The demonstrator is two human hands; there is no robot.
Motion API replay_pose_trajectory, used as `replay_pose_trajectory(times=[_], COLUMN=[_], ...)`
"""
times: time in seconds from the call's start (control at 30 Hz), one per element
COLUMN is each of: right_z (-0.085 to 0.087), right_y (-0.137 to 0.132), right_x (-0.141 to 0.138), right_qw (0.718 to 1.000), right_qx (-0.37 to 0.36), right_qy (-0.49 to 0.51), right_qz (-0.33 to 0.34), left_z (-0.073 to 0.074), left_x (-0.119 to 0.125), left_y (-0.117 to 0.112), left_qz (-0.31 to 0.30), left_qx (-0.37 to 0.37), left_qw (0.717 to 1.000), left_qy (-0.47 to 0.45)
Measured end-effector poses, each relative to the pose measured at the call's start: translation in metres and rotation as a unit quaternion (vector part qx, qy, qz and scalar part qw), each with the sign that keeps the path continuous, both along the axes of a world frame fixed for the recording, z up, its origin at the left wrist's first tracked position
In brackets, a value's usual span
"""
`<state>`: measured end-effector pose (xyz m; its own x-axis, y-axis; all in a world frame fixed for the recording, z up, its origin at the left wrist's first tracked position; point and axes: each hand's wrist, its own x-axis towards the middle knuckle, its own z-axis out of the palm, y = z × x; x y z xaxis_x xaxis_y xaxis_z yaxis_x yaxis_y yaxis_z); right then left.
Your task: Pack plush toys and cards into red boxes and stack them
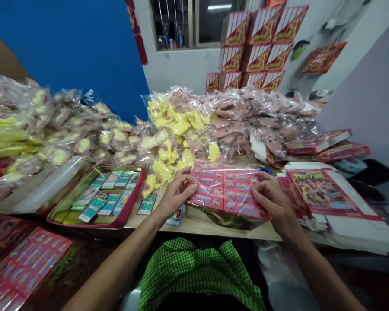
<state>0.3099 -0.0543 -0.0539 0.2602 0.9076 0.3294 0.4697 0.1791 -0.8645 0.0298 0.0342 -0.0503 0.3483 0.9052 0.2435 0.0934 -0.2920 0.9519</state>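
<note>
In front of me lies a clear-wrapped block of red printed packets (225, 188), set in rows in two halves. My left hand (180, 190) is closed at its left edge, thumb and fingers pinching the film. At the right edge my right hand (272, 201) grips the film and corner, thumb on top. Loose clear film sags over the near side of the block. Just left of it, small teal cards (147, 204) lie on the wooden table (194, 226), partly beside my left forearm.
A pink-rimmed tray (139, 190) of teal cards stands left. Bagged yellow and pink plush pieces (178, 121) pile along the back. Flat printed cartons (330, 194) are stacked right. Red boxes (256, 52) rise by the window. More wrapped red packets (32, 259) sit lower left.
</note>
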Motion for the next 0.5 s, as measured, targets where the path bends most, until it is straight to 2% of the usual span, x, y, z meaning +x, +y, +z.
replay_pose_trajectory(times=[0.1,0.2,0.3,0.4,0.5], right_z=[0.011,0.025,0.037,0.041,0.039], right_y=[0.011,0.029,0.045,0.056,0.064], right_x=[0.008,0.013,0.013,0.011,0.011], right_qw=[0.999,0.988,0.972,0.960,0.951], right_qx=[-0.044,-0.100,-0.141,-0.174,-0.196], right_qy=[0.021,0.119,0.183,0.209,0.222], right_qz=[0.011,-0.010,-0.030,-0.066,-0.083], left_z=[0.010,0.022,0.032,0.037,0.039], left_x=[0.005,0.016,0.027,0.037,0.042], left_y=[0.012,0.038,0.065,0.083,0.091], left_qz=[-0.017,0.007,-0.003,-0.016,-0.029], left_qx=[-0.058,-0.115,-0.151,-0.183,-0.203], left_qw=[0.998,0.993,0.988,0.982,0.978], left_qy=[0.013,-0.022,-0.044,-0.034,-0.025])
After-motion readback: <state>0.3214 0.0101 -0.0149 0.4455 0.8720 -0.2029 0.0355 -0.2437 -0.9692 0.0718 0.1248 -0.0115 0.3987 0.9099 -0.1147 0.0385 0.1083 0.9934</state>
